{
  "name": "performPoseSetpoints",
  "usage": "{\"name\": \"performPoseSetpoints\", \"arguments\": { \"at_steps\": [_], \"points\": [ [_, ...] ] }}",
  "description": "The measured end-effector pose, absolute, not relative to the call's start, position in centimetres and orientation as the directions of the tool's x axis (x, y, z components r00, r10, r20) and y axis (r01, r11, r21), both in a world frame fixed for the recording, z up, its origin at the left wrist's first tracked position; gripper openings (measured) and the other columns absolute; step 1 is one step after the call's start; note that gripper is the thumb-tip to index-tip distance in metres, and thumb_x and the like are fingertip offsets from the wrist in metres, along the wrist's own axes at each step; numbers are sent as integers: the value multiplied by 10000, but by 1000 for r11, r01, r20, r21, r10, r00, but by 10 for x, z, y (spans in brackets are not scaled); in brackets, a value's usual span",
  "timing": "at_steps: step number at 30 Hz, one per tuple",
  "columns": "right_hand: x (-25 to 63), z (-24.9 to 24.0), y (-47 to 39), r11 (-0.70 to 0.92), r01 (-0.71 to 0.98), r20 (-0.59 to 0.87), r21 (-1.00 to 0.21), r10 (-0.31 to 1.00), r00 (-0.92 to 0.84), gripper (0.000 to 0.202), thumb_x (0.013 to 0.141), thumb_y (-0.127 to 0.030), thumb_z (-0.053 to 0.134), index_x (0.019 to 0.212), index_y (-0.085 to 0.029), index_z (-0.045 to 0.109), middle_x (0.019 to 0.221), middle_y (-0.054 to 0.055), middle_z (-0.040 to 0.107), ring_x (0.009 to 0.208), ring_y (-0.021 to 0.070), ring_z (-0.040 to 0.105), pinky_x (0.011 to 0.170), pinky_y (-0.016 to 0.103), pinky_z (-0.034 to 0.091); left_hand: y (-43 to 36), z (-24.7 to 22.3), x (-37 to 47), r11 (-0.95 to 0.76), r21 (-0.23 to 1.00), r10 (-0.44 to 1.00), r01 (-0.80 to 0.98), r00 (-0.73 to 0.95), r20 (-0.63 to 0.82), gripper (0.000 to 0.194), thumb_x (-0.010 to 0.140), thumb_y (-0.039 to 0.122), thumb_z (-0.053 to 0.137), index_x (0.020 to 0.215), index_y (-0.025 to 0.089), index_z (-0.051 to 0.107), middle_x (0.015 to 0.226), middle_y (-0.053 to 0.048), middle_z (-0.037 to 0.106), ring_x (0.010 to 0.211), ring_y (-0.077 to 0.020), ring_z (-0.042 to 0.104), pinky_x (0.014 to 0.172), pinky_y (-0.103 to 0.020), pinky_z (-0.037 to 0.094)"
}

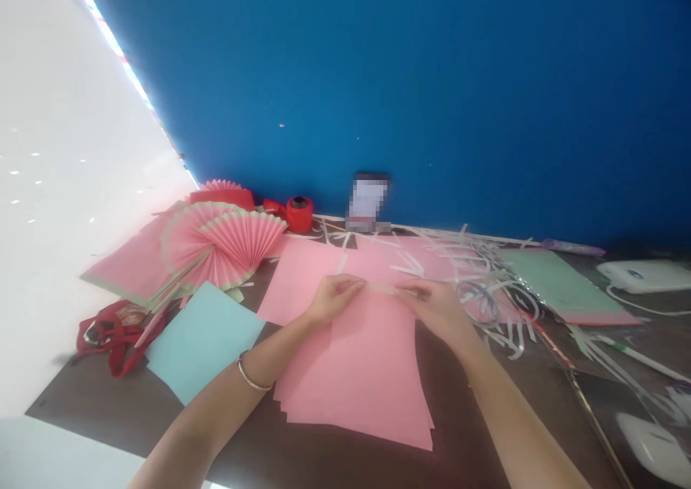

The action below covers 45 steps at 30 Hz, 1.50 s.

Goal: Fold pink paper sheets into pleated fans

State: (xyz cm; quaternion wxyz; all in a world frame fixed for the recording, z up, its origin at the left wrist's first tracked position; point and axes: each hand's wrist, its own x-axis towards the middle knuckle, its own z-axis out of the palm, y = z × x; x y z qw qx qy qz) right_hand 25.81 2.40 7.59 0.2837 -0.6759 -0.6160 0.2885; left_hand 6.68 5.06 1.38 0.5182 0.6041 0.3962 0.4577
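Observation:
Between my two hands a short pale strip [381,288] is stretched sideways, just above a stack of pink paper sheets [372,374]. My left hand [335,296] pinches its left end between thumb and fingers. The right end is pinched by my right hand [429,302]. The pink sheets lie slightly fanned, with their lower edges toward me. More pink paper [294,273] lies behind my left hand. Many loose white strips [480,258] are scattered beyond and to the right of my right hand.
Folded pink paper fans [245,248] stand at the left, beside a light blue sheet [205,341] and a red strap [122,338]. Against the blue wall are a red tape roll [299,215] and a phone [368,202]. A green sheet [566,284] and white devices [645,276] lie right.

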Motion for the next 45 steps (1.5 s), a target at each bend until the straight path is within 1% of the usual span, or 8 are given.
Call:
{"name": "performPoseSetpoints", "arguments": {
  "at_steps": [5,14,19,25,27,30,36,45],
  "points": [
    [256,76,22,-69,690,-1,-721,995,98,222,686,-349,584,777,-181,696,884,66,704,807,226,631,723,340,478,51,13,66,-153,988,949,-15,275,151,293,772,390,581,847,131,694,907,-87,690,870,-206,626,813,-304,467],
    [253,71,21,-8,747,111,-665,988,110,190,691,-330,568,748,-188,680,836,64,705,741,222,635,699,346,478,51,11,66,-146,988,953,-45,262,152,279,770,378,589,856,135,694,914,-86,690,875,-206,625,826,-315,466],
    [249,68,19,78,796,251,-601,963,95,182,734,-294,507,759,-209,666,851,56,695,789,217,625,751,345,461,53,12,65,-145,988,954,-50,257,153,269,768,378,593,857,146,695,917,-87,688,891,-209,621,843,-328,460],
    [243,63,13,167,834,370,-526,928,47,215,788,-273,438,781,-211,644,857,55,674,825,207,603,774,333,442,48,11,66,-195,980,960,-33,200,197,340,756,342,616,1061,192,629,1168,-99,590,965,-208,597,845,-341,466],
    [239,63,11,195,840,374,-506,927,10,223,804,-266,426,789,-214,642,847,55,669,824,206,601,771,329,439,46,10,67,-242,970,953,40,196,230,354,744,329,629,1075,201,622,1186,-89,579,985,-209,585,866,-344,457],
    [233,64,10,220,837,360,-501,932,-29,233,816,-252,413,810,-220,644,841,54,666,805,206,599,750,329,442,45,10,68,-255,960,945,114,239,222,322,744,351,628,1019,185,655,1066,-82,647,980,-224,591,894,-354,439],
    [229,65,13,232,832,348,-504,936,-50,234,817,-254,422,801,-225,654,834,54,670,801,207,600,752,334,441,48,9,67,-214,974,939,74,291,185,308,766,418,578,836,149,709,884,-81,700,847,-233,637,780,-326,475],
    [234,65,17,102,834,255,-542,966,48,258,782,-303,486,907,-182,676,985,93,679,912,236,615,824,360,449,46,13,66,-214,972,934,97,311,175,290,772,394,562,828,149,707,859,-66,702,816,-215,639,746,-291,481]
  ]
}}
